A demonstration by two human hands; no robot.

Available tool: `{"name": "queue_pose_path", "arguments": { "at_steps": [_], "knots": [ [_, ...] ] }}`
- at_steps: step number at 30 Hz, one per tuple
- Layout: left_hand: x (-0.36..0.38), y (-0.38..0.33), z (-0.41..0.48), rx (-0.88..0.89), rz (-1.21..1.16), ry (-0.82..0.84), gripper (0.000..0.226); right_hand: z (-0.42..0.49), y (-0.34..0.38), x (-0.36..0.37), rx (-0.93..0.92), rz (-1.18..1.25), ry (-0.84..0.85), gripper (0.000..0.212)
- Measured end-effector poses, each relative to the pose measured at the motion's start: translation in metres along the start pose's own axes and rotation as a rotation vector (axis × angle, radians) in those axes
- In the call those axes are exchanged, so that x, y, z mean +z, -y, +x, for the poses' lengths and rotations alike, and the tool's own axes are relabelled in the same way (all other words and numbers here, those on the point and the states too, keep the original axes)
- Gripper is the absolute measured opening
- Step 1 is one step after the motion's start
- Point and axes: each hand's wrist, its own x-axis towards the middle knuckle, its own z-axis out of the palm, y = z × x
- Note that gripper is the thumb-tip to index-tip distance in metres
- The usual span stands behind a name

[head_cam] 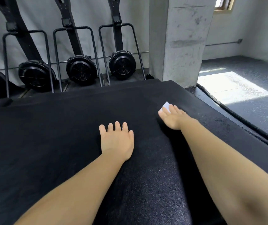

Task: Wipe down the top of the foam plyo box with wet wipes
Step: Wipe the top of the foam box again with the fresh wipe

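The foam plyo box (pixel 65 135) has a black cover with a fine pebbled grain, matt farther off and faintly glossy close by, perhaps vinyl. The wet wipe (pixel 166 106) is white and matt. The pillar (pixel 183 43) is bare grey concrete, rough and smudged. The floor (pixel 252 114) is dark, speckled and matt, with a coarse grain. The machine frames (pixel 73 36) are matt black metal tube

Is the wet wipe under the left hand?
No, the wet wipe is under the right hand on the plyo box; the left hand lies flat without one.
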Motion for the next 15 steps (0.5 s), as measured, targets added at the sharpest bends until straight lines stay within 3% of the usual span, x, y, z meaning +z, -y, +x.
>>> {"name": "queue_pose_path", "arguments": {
  "at_steps": [8,12,15],
  "knots": [
    [0.002,0.000,0.001,-0.010,-0.002,0.015,0.056,0.007,-0.002,-0.002,0.120,-0.044,-0.067,0.063],
    [0.002,-0.001,0.001,-0.025,-0.037,-0.010,0.056,-0.007,0.038,0.028,-0.062,-0.123,-0.034,0.063],
    [0.001,-0.001,0.000,-0.024,-0.059,-0.026,0.051,-0.022,0.068,0.045,-0.179,-0.052,0.028,0.065]
  ]
}}
